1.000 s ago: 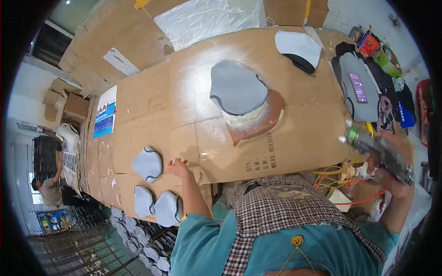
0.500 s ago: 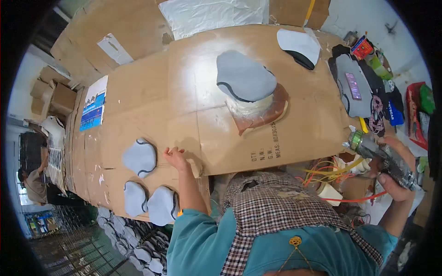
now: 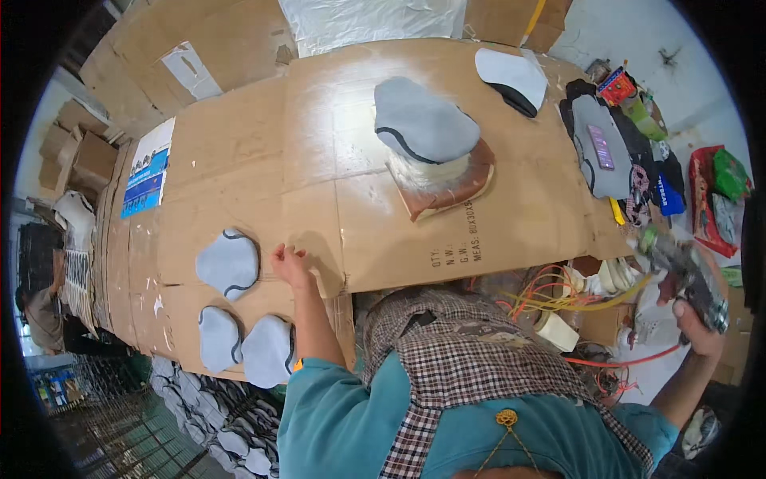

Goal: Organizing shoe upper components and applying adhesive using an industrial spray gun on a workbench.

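With right grip clasped round metal tool, holds left grip loosely spread over tabletop near 3 grey panels.

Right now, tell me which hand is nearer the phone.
Right: in view, the right hand is below and right of the phone; the left hand, far to its lower left.

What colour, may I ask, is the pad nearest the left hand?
The pad is mostly light grey, best seen in the head view.
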The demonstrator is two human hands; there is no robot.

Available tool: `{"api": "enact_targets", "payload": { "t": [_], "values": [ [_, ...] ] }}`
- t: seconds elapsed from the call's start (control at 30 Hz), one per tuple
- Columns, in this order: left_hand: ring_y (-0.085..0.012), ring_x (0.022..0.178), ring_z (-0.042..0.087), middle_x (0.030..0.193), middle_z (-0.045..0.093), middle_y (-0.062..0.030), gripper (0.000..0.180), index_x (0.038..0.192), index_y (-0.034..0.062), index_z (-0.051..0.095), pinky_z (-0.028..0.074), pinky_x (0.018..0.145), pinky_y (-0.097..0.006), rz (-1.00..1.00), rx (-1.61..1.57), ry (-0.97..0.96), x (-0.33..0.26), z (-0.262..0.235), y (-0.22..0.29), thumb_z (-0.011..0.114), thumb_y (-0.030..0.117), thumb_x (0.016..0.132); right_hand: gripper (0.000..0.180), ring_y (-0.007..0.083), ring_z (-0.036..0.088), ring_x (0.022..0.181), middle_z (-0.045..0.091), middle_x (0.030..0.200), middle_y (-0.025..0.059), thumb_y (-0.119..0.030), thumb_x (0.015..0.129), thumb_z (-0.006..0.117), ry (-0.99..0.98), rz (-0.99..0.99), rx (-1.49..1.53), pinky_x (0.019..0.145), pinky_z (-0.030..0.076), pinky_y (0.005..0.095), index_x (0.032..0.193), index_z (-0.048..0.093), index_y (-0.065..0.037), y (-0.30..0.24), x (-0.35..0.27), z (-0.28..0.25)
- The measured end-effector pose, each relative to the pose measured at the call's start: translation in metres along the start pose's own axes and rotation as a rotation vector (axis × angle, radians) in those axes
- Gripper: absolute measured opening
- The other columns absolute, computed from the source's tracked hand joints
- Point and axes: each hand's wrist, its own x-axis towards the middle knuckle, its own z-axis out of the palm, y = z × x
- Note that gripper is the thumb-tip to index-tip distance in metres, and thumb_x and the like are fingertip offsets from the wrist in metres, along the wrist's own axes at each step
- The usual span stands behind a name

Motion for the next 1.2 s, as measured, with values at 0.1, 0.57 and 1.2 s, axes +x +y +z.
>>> {"api": "enact_targets", "payload": {
  "t": [0.1, 0.57, 1.2],
  "values": [
    [-0.0146, 0.056, 0.051, 0.082, 0.048, -0.0071, 0.020, 0.092, 0.0007, 0.046, 0.044, 0.050, -0.025, -0.009, -0.034, -0.035, -0.007, -0.003, 0.001, 0.049, -0.001, 0.073, 0.071, 0.0158, 0.053, 0.067, 0.053, 0.081, 0.0106, -0.027, 0.066, 0.066, 0.051, -0.035, 0.002, 0.059, 0.044, 0.0264, 0.121, 0.034, 0.003, 0.005, 0.019, -0.002],
    [-0.0156, 0.066, 0.051, 0.083, 0.051, -0.0080, 0.018, 0.090, -0.0023, 0.051, 0.046, 0.057, -0.026, 0.016, 0.054, -0.056, -0.079, 0.029, 0.017, 0.052, 0.002, 0.073, 0.064, 0.0114, 0.051, 0.056, 0.053, 0.073, 0.0059, -0.027, 0.062, 0.066, -0.335, -0.261, 0.004, 0.049, 0.042, 0.0243, 0.114, 0.042, 0.002, 0.067, 0.085, -0.055],
    [-0.0178, 0.064, 0.049, 0.075, 0.050, -0.0062, 0.025, 0.084, 0.0012, 0.051, 0.041, 0.057, -0.035, -0.344, 0.132, -0.221, -0.184, 0.238, 0.041, 0.064, 0.016, 0.068, 0.069, 0.0128, 0.051, 0.063, 0.053, 0.078, 0.0071, -0.023, 0.062, 0.067, -0.203, -0.206, 0.179, 0.056, 0.041, 0.0243, 0.119, 0.038, 0.003, 0.160, 0.151, -0.113]
  ]
}}
